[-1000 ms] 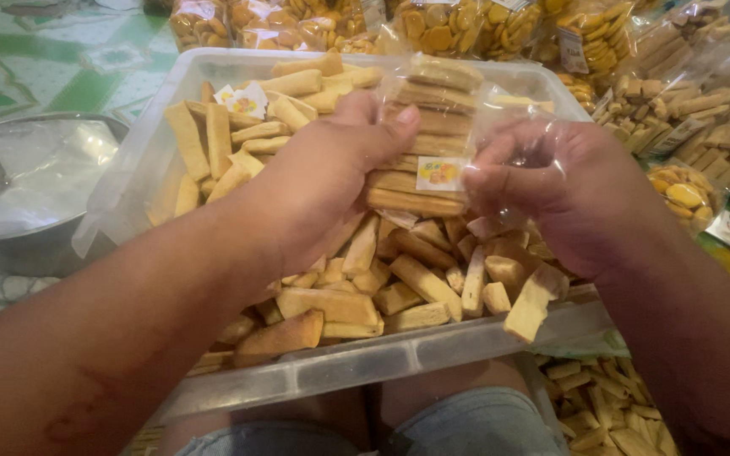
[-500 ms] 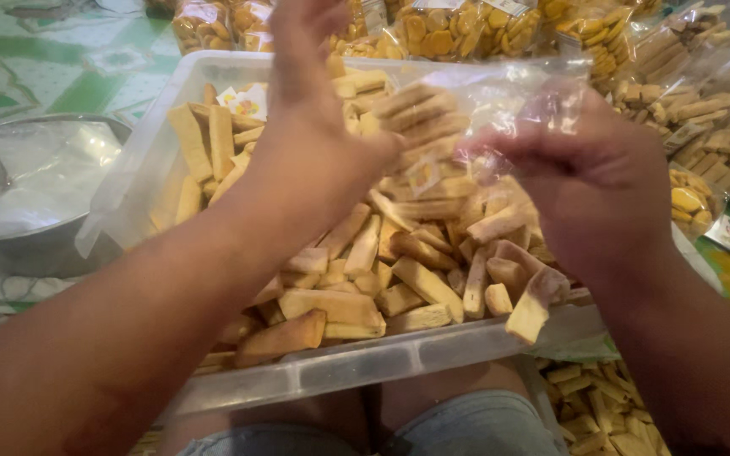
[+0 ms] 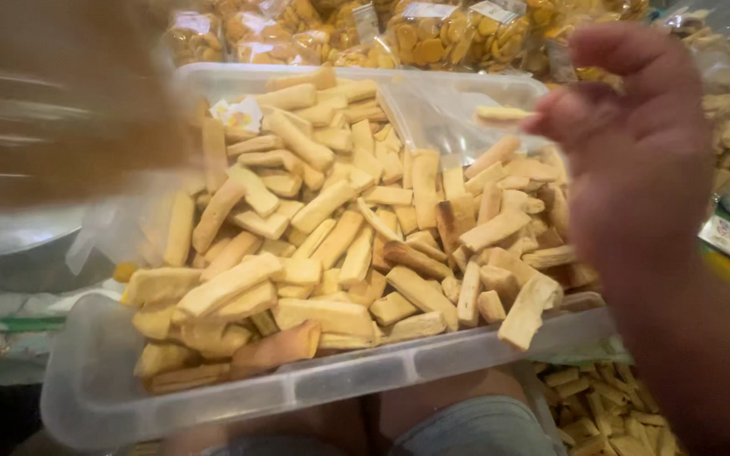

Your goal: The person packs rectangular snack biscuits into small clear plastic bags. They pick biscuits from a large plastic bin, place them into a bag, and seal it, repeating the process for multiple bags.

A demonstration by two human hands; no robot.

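While the clear plastic tub (image 3: 323, 384) rests across the person's lap, it holds a loose heap of pale golden biscuit sticks (image 3: 356, 253), some browned at the ends, with one stick hanging over the near rim at the right. Over the tub's far right corner the right hand (image 3: 635, 152) is raised, fingers curled, pinching a single biscuit stick (image 3: 504, 113) at its tip beside an open clear plastic bag (image 3: 441, 114) that lies against the far wall. Motion blur smears the left hand (image 3: 69, 101) across the upper left, so its grip cannot be told. A small white label (image 3: 236, 112) with coloured print lies among the sticks near the far left corner. Behind the tub stands a row of sealed clear bags of yellow round biscuits (image 3: 433, 34), each topped by a pale label. More loose sticks (image 3: 601, 414) lie under plastic at lower right, partly cut off.
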